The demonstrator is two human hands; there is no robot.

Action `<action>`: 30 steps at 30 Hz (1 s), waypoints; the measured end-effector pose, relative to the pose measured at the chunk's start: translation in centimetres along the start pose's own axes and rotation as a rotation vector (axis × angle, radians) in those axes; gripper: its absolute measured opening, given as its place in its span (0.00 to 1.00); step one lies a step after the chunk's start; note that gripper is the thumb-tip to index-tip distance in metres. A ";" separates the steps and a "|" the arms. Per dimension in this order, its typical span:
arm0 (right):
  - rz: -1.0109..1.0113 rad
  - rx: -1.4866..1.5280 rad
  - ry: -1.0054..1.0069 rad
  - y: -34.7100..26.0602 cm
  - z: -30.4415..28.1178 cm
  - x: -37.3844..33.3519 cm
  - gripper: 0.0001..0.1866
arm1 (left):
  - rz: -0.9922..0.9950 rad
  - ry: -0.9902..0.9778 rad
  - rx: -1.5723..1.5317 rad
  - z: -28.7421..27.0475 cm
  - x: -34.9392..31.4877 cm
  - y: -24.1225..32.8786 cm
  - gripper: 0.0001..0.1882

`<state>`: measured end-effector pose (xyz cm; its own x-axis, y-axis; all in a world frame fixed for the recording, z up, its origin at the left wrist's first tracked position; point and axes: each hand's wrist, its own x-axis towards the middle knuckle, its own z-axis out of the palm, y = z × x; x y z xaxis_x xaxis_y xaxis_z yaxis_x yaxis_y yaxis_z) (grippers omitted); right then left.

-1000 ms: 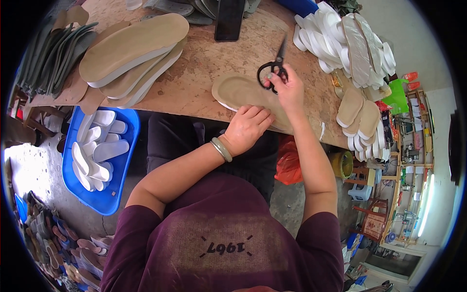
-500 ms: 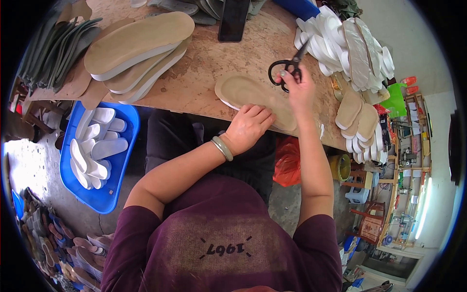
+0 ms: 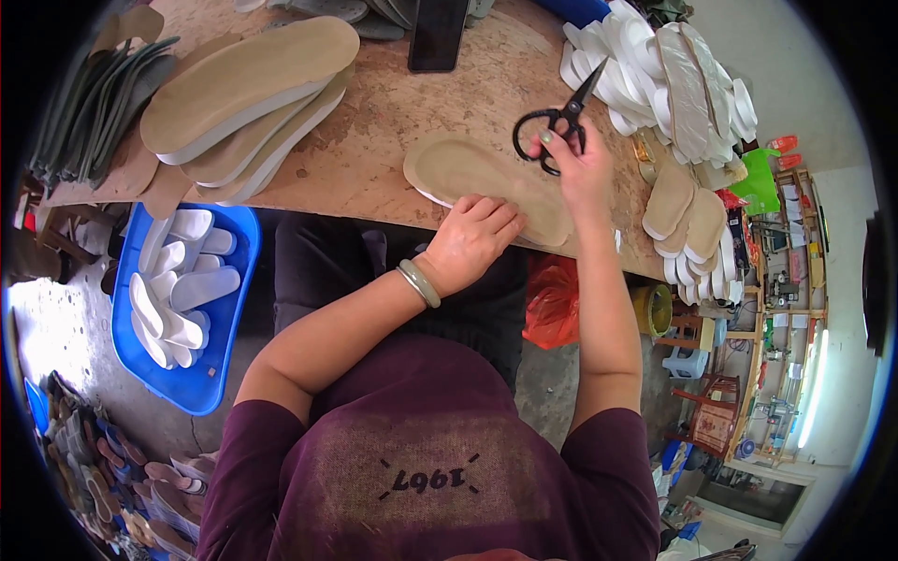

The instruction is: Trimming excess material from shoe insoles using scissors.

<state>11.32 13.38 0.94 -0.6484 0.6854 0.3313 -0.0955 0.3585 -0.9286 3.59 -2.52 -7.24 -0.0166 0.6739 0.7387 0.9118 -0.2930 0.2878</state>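
Observation:
A tan shoe sole [image 3: 451, 161] with a white edge lies at the near edge of the table. My left hand [image 3: 472, 238], a pale bangle on its wrist, lies over the sole's near side; its fingers are together and curled onto it, and the thumb is hidden. Above the sole's right part, my right hand [image 3: 575, 168] grips black-handled scissors [image 3: 559, 114] around the handle loops. Their dark blades look closed and point up and to the right, toward a pile of white soles [image 3: 622, 79].
Large tan soles [image 3: 253, 84] are stacked on the left beside dark grey sheets [image 3: 103, 112]. A phone [image 3: 437, 37] lies at the back. Smaller tan pieces [image 3: 669, 201] sit at the right edge. A blue tub [image 3: 229, 351] with white soles stands below the table, left; a red bag [image 3: 552, 304] hangs right.
The scissors have tilted a little, and their blades show longer and clearer now. My left hand keeps its place on the sole. The whole view has shifted slightly.

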 end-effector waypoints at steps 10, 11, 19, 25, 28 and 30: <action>-0.204 -0.650 -0.035 3.2 -1.3 -3.4 0.11 | 0.019 -0.004 0.003 0.6 1.0 -0.6 0.19; -0.140 -0.527 0.025 3.6 -1.2 -3.3 0.10 | -0.001 -0.008 0.007 0.8 1.2 -0.6 0.19; -0.076 -0.498 -0.152 2.2 -1.5 -4.5 0.11 | -0.018 -0.020 0.020 0.5 1.1 -0.5 0.21; -0.196 -0.506 -0.103 3.0 -0.9 -1.2 0.11 | -0.042 -0.037 -0.017 0.5 1.2 -0.3 0.22; -0.022 -0.069 0.057 2.7 -2.2 -0.6 0.11 | -0.024 -0.028 0.001 0.6 1.1 -0.3 0.21; -0.090 0.131 0.092 1.4 -2.1 -0.6 0.11 | -0.007 -0.030 0.025 0.7 1.1 -0.5 0.20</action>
<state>13.20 14.80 -0.20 -0.5612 0.7119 0.4222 -0.2512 0.3396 -0.9064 3.44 -1.19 -7.03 -0.0112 0.6960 0.7179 0.9215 -0.2716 0.2776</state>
